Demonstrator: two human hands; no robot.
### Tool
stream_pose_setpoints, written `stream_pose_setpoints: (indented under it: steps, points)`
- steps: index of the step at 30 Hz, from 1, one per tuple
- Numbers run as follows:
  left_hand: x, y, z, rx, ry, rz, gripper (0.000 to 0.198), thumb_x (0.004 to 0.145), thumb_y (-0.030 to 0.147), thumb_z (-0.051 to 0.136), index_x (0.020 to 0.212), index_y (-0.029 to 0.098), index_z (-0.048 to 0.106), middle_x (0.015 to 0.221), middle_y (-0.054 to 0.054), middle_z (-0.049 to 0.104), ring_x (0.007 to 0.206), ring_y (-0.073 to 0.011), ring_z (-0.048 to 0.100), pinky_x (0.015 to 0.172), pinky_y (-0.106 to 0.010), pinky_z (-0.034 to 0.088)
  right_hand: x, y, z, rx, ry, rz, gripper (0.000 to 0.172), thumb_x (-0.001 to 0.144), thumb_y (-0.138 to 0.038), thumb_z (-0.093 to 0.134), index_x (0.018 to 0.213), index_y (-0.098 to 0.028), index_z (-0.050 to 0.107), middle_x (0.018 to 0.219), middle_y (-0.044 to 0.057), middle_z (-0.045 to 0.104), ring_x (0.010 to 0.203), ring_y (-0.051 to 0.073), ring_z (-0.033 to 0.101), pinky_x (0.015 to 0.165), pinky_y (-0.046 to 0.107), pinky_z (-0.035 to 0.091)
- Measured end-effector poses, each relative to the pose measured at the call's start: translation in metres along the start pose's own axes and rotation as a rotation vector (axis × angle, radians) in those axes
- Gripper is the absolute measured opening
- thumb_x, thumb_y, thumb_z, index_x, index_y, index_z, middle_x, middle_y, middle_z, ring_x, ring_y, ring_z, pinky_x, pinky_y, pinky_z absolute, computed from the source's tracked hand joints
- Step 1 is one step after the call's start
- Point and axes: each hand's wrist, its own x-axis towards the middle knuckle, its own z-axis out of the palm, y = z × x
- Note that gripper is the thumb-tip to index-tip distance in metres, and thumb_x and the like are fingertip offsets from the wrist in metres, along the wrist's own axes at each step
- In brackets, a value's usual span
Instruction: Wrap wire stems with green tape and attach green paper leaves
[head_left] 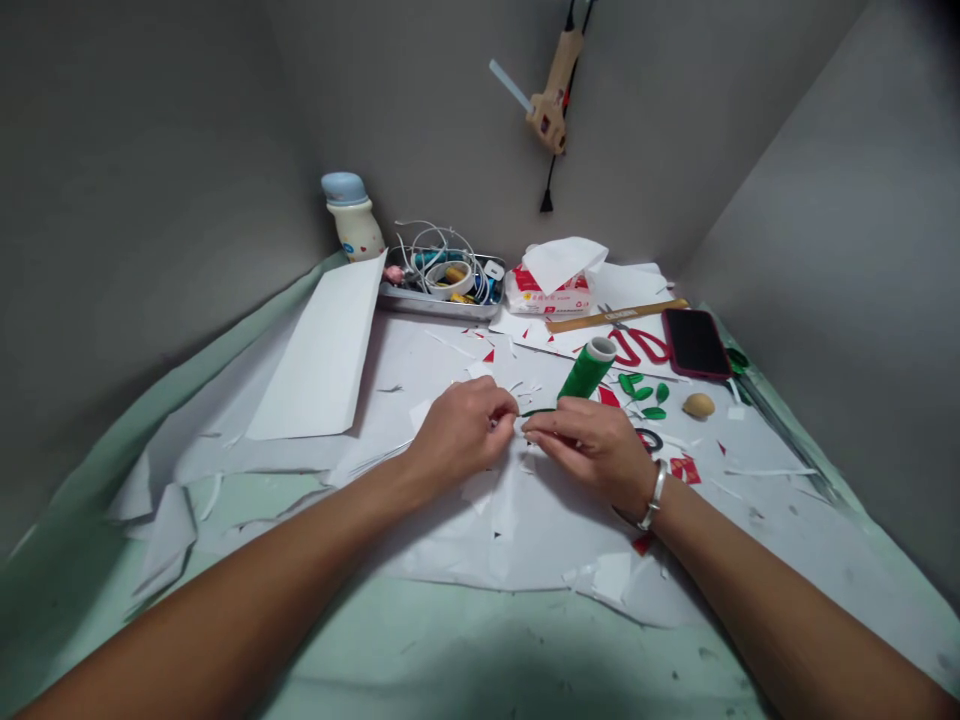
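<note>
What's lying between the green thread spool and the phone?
Red scissor handles lie there, as the head view shows.

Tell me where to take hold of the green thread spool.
Grip the wound green barrel of the spool of green thread from above, with thumb and fingers on its long sides. It appears to lie on its side on the white paper, so the top of the barrel is open. Come in from the far side: the right hand sits at its near end and green leaf cut-outs lie to its right.
</note>
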Motion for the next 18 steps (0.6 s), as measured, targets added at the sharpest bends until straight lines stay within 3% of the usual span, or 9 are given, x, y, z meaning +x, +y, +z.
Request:
stream_pose_setpoints:
  steps: [4, 8, 13, 18]
  points:
    - [-0.001, 0.0, 0.0, 0.014, -0.161, 0.159, 0.018, 0.083, 0.015, 0.052, 0.087, 0.018, 0.07, 0.078, -0.003, 0.063, 0.074, -0.0158, 0.056, 0.077, -0.032, 0.044, 0.003, 0.006, -0.005, 0.112, 0.049, 0.104, 0.019, 0.092, -0.028, 0.057, 0.09, -0.021, 0.074, 0.064, 0.0, 0.059, 0.061, 0.012, 0.053, 0.059, 0.024, 0.041]
    - [0.0, 0.006, -0.008, -0.241, -0.237, 0.144, 0.02, 0.084, 0.014, 0.052, 0.09, 0.02, 0.07, 0.085, -0.003, 0.065, 0.081, -0.0152, 0.059, 0.075, -0.029, 0.046, 0.006, 0.013, -0.008, 0.307, 0.068, 0.256, 0.02, 0.09, -0.032, 0.057, 0.084, -0.02, 0.073, 0.075, 0.002, 0.068, 0.068, 0.014, 0.06, 0.065, 0.026, 0.047]
    - [0.004, 0.01, -0.017, -0.486, -0.124, -0.02, 0.014, 0.084, 0.023, 0.056, 0.084, 0.018, 0.069, 0.085, -0.003, 0.066, 0.082, -0.0154, 0.06, 0.08, -0.03, 0.047, 0.005, 0.016, -0.003, 0.367, 0.044, 0.349, 0.019, 0.089, -0.032, 0.058, 0.085, -0.02, 0.073, 0.081, 0.003, 0.072, 0.072, 0.016, 0.064, 0.067, 0.026, 0.05]
    - [0.006, 0.003, -0.011, -0.411, 0.072, -0.156, 0.013, 0.084, 0.022, 0.056, 0.081, 0.016, 0.067, 0.084, -0.003, 0.067, 0.08, -0.0154, 0.06, 0.077, -0.029, 0.047, -0.002, 0.006, 0.006, 0.181, -0.056, 0.102, 0.019, 0.091, -0.024, 0.055, 0.09, -0.02, 0.073, 0.076, 0.003, 0.069, 0.07, 0.014, 0.061, 0.066, 0.025, 0.047]
